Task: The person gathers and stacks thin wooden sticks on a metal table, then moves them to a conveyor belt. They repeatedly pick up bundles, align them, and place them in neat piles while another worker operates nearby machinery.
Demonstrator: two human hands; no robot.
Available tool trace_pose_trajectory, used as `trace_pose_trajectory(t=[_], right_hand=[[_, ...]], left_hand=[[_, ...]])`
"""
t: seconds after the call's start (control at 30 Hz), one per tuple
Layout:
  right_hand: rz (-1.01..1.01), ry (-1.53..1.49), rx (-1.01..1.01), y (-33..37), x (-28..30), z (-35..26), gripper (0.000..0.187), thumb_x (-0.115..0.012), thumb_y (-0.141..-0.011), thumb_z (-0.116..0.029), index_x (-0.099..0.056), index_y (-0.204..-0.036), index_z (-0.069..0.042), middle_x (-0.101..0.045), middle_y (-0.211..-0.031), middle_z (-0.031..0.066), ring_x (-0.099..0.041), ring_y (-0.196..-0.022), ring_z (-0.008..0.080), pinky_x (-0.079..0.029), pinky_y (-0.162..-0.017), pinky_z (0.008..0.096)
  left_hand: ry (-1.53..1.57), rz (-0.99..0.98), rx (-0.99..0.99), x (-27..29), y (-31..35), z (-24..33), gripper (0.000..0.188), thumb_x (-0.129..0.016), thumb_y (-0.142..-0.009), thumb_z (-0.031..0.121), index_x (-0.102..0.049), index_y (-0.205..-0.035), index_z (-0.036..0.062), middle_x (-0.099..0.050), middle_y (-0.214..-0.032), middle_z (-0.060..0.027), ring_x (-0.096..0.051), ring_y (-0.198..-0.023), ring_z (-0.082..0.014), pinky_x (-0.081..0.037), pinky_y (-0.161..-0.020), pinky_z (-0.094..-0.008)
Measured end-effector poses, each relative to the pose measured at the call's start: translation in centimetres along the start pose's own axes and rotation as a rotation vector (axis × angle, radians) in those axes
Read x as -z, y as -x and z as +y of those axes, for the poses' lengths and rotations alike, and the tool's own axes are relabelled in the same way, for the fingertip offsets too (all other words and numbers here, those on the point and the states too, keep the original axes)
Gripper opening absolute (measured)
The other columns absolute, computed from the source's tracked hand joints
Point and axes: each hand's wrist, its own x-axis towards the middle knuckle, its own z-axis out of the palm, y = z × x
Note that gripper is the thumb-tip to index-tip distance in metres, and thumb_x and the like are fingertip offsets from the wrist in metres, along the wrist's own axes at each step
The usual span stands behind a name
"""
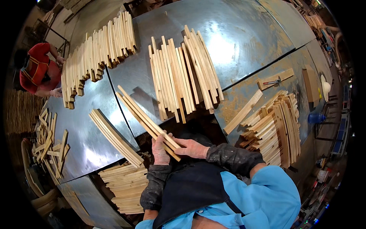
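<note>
Both of my hands wear pale pinkish gloves and hold a small bundle of long wooden strips [142, 118] near its close end. The bundle slants away to the upper left, over the metal table's front edge. My left hand [160, 152] is closed around the strips from the left side. From the right, my right hand [192, 148] grips the end, thumb on top. Just beyond the bundle lies a row of wooden strips [171, 72] side by side on the metal table [244, 23]. A smaller group of strips [114, 137] rests to the left.
A co-worker in red [36, 72] stands at the far left beside a long row of strips [99, 49]. Loose short pieces [53, 149] lie at the left. Stacked strips [280, 126], a caliper-like tool [272, 82] on a board and a blue jug [315, 118] are at the right.
</note>
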Motion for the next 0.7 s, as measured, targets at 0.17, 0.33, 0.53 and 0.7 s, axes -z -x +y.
trace_pose_trajectory(t=[0.17, 0.33, 0.53, 0.7], right_hand=[[-0.195, 0.196, -0.172, -2.1, -1.4, -1.0, 0.077, -0.072, -0.1, -0.047, -0.048, -0.161, -0.007, -0.068, -0.138, 0.0216, -0.066, -0.127, 0.0333, -0.05, -0.109, 0.0402], [-0.302, 0.321, -0.236, -3.6, -1.3, -0.7, 0.096, -0.076, -0.091, -0.055, -0.038, -0.166, -0.009, -0.069, -0.136, 0.0241, -0.067, -0.124, 0.0378, -0.051, -0.108, 0.0408], [-0.201, 0.441, -0.351, -6.8, -2.8, 0.1, 0.131, -0.091, -0.074, -0.054, -0.017, -0.171, -0.005, -0.069, -0.133, 0.0272, -0.068, -0.124, 0.0378, -0.054, -0.103, 0.0403], [-0.185, 0.286, -0.402, -8.2, -3.7, 1.5, 0.133, -0.093, -0.07, -0.03, -0.011, -0.17, 0.004, -0.067, -0.134, 0.0267, -0.068, -0.122, 0.0355, -0.054, -0.103, 0.0362]], left_hand=[[-0.059, 0.087, 0.033, 3.4, -0.2, 0.2, 0.052, -0.079, -0.098, 0.019, -0.052, -0.139, 0.0019, -0.069, -0.122, -0.0142, -0.072, -0.109, -0.0306, -0.063, -0.093, -0.0458], [-0.209, 0.129, 0.053, 4.1, -0.7, 0.4, 0.046, -0.078, -0.097, 0.015, -0.055, -0.135, 0.003, -0.069, -0.117, -0.0123, -0.072, -0.104, -0.0286, -0.063, -0.088, -0.0419], [-0.222, 0.11, 0.146, 5.2, -2.4, -0.8, 0.037, -0.074, -0.098, 0.012, -0.057, -0.13, 0.0043, -0.068, -0.11, -0.0093, -0.071, -0.093, -0.0261, -0.062, -0.08, -0.0419], [-0.283, 0.115, 0.132, 5.5, -2.4, -0.4, 0.036, -0.074, -0.098, 0.012, -0.057, -0.129, 0.0032, -0.067, -0.112, -0.0096, -0.07, -0.098, -0.0254, -0.061, -0.085, -0.0416]])
